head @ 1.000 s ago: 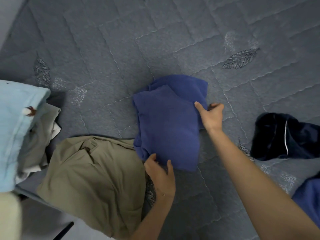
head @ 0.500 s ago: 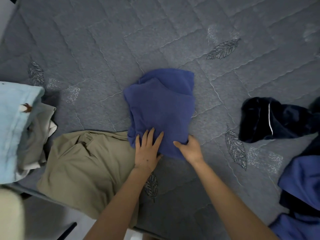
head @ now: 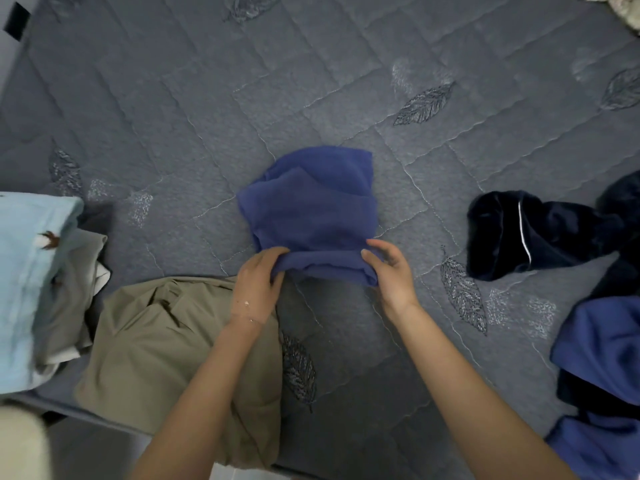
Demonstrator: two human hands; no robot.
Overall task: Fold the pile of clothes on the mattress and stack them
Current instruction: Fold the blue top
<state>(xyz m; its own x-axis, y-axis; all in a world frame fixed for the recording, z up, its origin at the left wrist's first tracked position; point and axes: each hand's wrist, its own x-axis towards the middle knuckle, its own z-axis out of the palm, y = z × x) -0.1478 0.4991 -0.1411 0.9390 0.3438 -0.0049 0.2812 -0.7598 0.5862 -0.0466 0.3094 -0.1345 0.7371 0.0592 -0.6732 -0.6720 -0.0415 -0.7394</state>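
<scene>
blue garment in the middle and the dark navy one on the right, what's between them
In the head view, only bare quilted mattress lies between the blue garment and the dark navy garment; no clothing, just a stitched leaf pattern there.

The mattress (head: 173, 98) is quilted in slate grey, stitched with wavy diamonds and strewn with darker embroidered leaves (head: 424, 105) and pale speckled patches. The blue garment (head: 311, 209) at the middle is plain throughout. The khaki garment (head: 156, 341) is likewise unpatterned. The pale blue cloth (head: 24, 271) is marked with a small brown motif. The navy garment (head: 554, 233) is trimmed with a thin white stripe.
</scene>
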